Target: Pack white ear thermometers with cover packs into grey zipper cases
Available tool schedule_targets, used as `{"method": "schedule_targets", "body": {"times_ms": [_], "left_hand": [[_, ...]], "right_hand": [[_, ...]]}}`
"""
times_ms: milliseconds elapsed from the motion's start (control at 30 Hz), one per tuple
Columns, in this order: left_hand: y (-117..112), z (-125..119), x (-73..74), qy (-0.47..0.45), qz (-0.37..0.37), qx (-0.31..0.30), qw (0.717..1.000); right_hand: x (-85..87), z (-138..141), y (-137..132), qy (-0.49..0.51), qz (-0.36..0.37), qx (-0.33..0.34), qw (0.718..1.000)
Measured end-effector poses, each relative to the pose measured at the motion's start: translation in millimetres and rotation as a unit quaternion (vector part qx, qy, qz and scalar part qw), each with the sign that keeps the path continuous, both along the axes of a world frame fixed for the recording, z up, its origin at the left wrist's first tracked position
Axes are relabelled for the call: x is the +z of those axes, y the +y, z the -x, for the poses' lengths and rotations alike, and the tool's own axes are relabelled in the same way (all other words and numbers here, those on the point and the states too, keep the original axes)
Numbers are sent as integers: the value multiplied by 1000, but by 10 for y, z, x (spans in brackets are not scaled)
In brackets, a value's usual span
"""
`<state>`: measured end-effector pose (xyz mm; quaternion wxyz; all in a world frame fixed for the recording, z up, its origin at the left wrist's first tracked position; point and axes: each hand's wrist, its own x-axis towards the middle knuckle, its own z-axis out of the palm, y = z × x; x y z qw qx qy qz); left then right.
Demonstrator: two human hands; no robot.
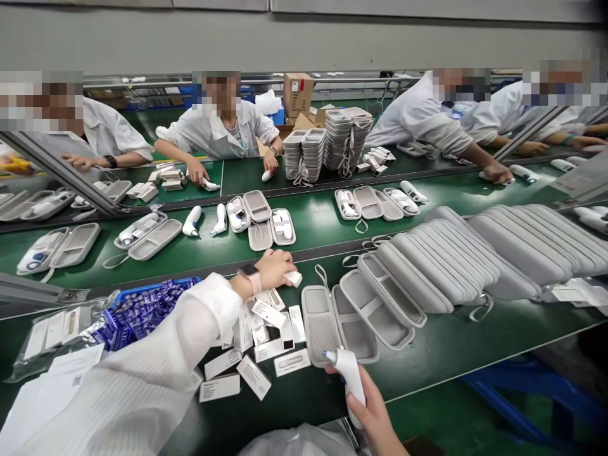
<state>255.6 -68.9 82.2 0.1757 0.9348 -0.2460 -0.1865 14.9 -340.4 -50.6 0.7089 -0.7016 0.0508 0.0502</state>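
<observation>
My right hand (pixel 375 411) grips a white ear thermometer (pixel 350 375) with a blue tip pointing up and left. My left hand (pixel 274 269), a watch on its wrist, reaches over the pile and has its fingers closed on a small white box (pixel 294 278). Below it lie several small white printed boxes (pixel 256 377) in a loose heap. Just right of the heap, an open grey zip case (pixel 320 316) lies with its mesh pocket showing. More open grey cases (pixel 375 310) lean over one another beside it.
A long row of grey cases (pixel 437 259) extends right. Purple battery packs (pixel 142 310) fill a blue tray at left, near white papers (pixel 52 392). On the green conveyor (pixel 313 221) sit filled open cases (pixel 147 234) and loose thermometers (pixel 192 221). Co-workers sit opposite, by stacked cases (pixel 339 142).
</observation>
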Motion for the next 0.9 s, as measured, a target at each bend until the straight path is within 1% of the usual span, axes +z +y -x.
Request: {"method": "schedule_targets", "body": {"times_ms": [67,100,167,200,233,267,300,333,367,400,433,500,567,600,667,733,767,833,867,900], "left_hand": [[26,181,241,-13,48,53,997],[14,319,355,-9,82,79,993],[-85,670,522,36,177,122,976],[-168,860,560,99,291,169,937],[-266,1044,565,165,387,199,885],[-370,1212,538,218,463,226,829],[-471,1356,482,255,518,252,776],[-563,1472,405,280,550,269,740],[-641,1562,314,294,568,283,715],[-704,1627,218,299,576,295,701],[-755,1672,124,296,579,305,696],[-825,1723,-32,272,572,326,702],[-873,1747,-127,233,556,342,721],[-893,1752,-150,224,547,340,731],[-923,1747,-157,219,528,324,754],[-942,1723,-133,224,511,307,771],[-950,1708,-119,236,512,293,773],[-972,1689,-101,264,526,246,770],[-992,1692,-101,268,531,219,774],[-1019,1708,-108,257,528,199,784]], "right_hand": [[145,-25,93,-6,-21,-42,999],[259,-64,137,-16,-33,-59,998],[529,-189,220,-35,-73,-56,995],[663,-266,259,-37,-96,-47,994],[779,-345,296,-31,-115,-40,992],[871,-416,330,-23,-127,-40,991],[934,-474,361,-14,-135,-44,990],[969,-516,388,-7,-139,-53,989],[979,-539,409,-3,-143,-65,988],[970,-546,423,-2,-146,-76,986],[949,-540,431,0,-151,-79,985],[895,-508,424,10,-149,-62,987],[853,-477,391,22,-126,-33,991],[841,-469,367,26,-113,-24,993],[839,-472,309,34,-108,-23,993],[853,-490,245,57,-136,-33,988],[862,-500,214,70,-155,-43,985],[871,-504,166,89,-186,-71,976],[869,-495,152,91,-195,-84,973],[862,-477,147,91,-203,-93,971]]}}
